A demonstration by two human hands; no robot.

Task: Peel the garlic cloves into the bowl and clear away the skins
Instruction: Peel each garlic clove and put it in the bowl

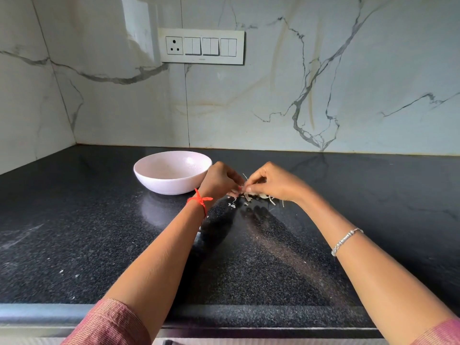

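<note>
Left hand (219, 179) and right hand (273, 183) pinch garlic (252, 194) toward the counter's (99, 245) back edge — a hard tug could flick skins (232, 205) past the bowl (171, 185).

Tally: one bowl (171, 186). Two hands, left hand (219, 180) and right hand (275, 182). One red thread (199, 200), one silver bracelet (346, 241). One switch panel (202, 60): one socket (174, 45), three switch pairs. Garlic skins (258, 195): several, too small to count.
</note>
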